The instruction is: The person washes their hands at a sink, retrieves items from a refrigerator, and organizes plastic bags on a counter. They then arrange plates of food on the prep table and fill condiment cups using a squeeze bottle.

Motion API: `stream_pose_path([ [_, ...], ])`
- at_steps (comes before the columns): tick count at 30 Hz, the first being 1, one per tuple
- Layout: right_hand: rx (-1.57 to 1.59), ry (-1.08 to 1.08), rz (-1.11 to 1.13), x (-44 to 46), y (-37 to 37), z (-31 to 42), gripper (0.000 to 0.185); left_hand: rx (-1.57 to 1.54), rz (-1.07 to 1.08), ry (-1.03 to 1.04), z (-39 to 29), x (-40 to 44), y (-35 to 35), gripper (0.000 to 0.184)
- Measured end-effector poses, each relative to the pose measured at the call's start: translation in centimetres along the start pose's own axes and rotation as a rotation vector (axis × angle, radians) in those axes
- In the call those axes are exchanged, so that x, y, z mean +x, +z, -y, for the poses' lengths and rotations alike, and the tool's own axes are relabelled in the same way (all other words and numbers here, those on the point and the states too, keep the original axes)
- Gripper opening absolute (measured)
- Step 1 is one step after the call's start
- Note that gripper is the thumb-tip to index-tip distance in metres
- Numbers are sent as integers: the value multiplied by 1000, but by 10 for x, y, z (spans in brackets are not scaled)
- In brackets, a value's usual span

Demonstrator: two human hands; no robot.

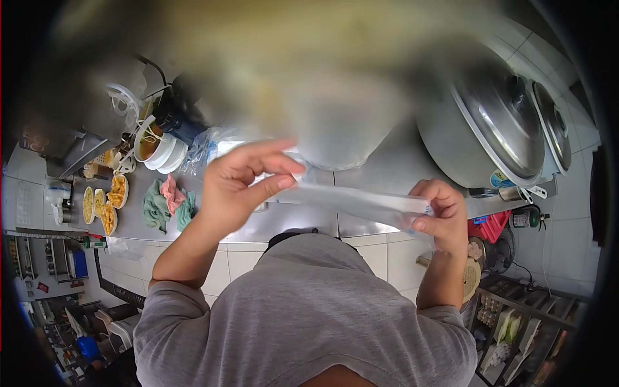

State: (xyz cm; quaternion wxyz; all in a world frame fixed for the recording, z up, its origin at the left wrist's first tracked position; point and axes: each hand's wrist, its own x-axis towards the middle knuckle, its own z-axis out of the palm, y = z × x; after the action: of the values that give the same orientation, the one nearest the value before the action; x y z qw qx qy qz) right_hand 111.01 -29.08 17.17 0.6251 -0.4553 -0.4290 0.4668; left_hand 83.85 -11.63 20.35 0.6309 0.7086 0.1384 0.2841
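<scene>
A clear, narrow plastic bag is stretched nearly level between my two hands, above the counter's front edge. My left hand pinches its left end between thumb and forefinger, the other fingers held loosely out. At the other end, my right hand is closed on the bag, thumb against the bent fingers. Just behind the bag stands a whitish, translucent container or bag, whose upper part is blurred. What the thin bag holds, if anything, does not show.
A large lidded metal pot stands on the steel counter at right. Green and pink cloths lie at left, near dishes of yellow food and a white tub. Something blurred hangs close overhead.
</scene>
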Motion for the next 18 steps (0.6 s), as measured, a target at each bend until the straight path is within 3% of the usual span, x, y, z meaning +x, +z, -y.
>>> stream_pose_path([
  [3,74,-28,-10,3,-12,7,29,-119,-76,143,1,13,13,57],
  [5,-24,-43,-110,8,-19,7,29,121,-52,-125,2,12,20,59],
  [9,-93,-109,42,12,-43,9,21,245,-205,-34,7,9,11,46],
  [10,-177,-61,80,13,-45,14,17,284,-254,-50,6,8,13,35],
  [11,-263,-14,116,13,-46,17,13,296,-280,-49,4,7,13,35],
  [13,-350,-49,137,24,-41,17,12,489,-208,-140,-1,9,12,24],
  [15,-255,-630,141,42,-35,16,22,536,-173,-166,11,16,7,18],
  [16,-19,-619,153,47,-42,2,27,499,-77,-372,14,22,3,12],
  [17,-6,-624,185,51,-49,-5,27,452,14,-576,18,27,-1,12],
  [18,322,-342,203,54,-55,-10,26,280,-61,-429,28,33,-7,15],
])
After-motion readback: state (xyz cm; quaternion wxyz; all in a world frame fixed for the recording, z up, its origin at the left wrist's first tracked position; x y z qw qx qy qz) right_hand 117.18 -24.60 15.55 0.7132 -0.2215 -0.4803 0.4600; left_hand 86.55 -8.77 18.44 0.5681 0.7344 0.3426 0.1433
